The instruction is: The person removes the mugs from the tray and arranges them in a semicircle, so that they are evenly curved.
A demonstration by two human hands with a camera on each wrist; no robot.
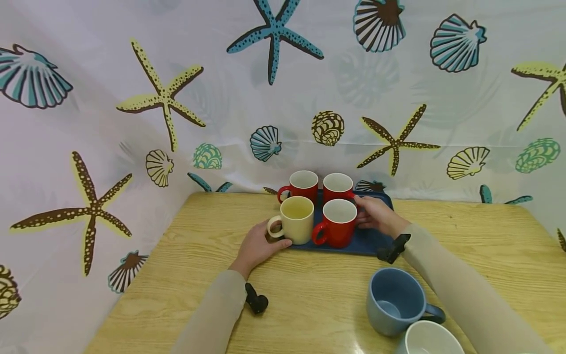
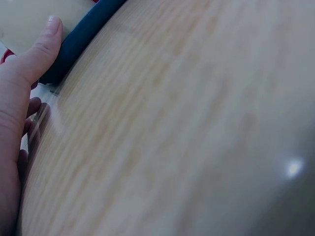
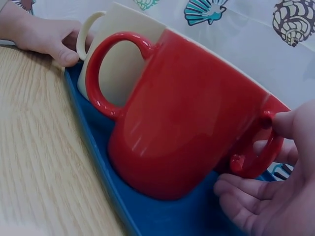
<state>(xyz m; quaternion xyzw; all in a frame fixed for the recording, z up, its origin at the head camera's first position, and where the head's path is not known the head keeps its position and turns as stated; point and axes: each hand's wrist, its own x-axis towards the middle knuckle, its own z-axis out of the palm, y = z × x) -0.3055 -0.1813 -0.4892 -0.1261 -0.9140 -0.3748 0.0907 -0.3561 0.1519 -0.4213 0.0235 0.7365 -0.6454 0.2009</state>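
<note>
On a dark blue tray (image 1: pixel 369 245) stand a cream mug (image 1: pixel 298 230), a front red mug (image 1: pixel 341 232), a back-left red mug (image 1: pixel 311 192) and a back-right red mug (image 1: pixel 329 194). My right hand (image 1: pixel 379 214) pinches the handle (image 3: pixel 273 156) of the back-right one, thumb on its top and a finger reaching through. By the cream mug, my left hand (image 1: pixel 257 248) holds the tray's front left corner; its thumb (image 2: pixel 45 51) lies along the rim, close to the mug's base. Its other fingers are partly hidden behind the cream handle.
A blue mug (image 1: pixel 384 309) stands on the wooden table (image 1: pixel 305 300) under my right forearm. Just in front of it is a white mug (image 1: pixel 431 339), cut off by the view. A patterned curtain (image 1: pixel 212 103) hangs along the back and left sides.
</note>
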